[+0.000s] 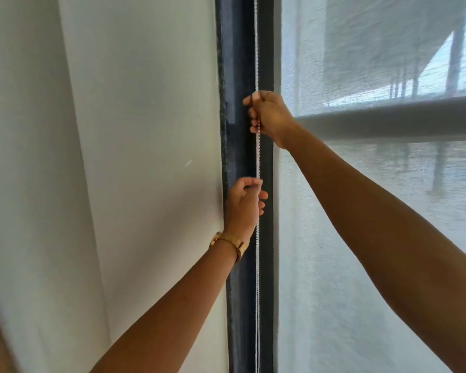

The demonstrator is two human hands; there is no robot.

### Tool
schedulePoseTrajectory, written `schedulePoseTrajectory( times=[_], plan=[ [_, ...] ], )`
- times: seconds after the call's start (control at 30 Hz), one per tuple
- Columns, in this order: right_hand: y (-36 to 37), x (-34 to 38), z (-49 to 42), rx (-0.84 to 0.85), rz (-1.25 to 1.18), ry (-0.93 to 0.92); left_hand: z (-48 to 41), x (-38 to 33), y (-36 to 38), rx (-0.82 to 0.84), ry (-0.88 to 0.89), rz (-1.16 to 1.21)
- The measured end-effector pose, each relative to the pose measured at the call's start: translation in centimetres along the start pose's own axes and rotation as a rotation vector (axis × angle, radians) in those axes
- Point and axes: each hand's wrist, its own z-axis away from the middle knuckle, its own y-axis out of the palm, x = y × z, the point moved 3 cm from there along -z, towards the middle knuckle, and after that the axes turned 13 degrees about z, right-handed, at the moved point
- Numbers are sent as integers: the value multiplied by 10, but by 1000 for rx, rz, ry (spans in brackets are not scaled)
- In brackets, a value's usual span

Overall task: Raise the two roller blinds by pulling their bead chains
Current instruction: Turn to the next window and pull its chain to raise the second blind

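sheer blind [361, 238] blurs outdoors; both hands grip bead chain [257, 160], ends cropped.

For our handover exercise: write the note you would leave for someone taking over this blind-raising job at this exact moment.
Right hand: closed on the white bead chain, high up against the dark window frame.
Left hand: lower down, fingers pinching at the same chain; gold wrist bracelet.
Sheer grey roller blind, right of the frame, covers the glass as far down as the view shows.
Opaque white blind, on the left, also down.
Done: nothing visible yet.
Left: raise both blinds.
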Motion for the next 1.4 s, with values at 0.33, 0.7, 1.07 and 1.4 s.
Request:
schedulePoseTrajectory(
  times=[0.33,0.7,1.07,1.4],
  plan=[
    [-4,-22,32,-261,22,-160,-61,-109,51,-61,329,-71],
    [40,-67,114,-117,-16,-42,-94,-192,74,86,133,189],
    [19,-48,112,147,-298,68,-53,-132,41,109,367,87],
    [-9,67,27,-177,-36,-77,8,-40,35,202,251,163]
  ],
)
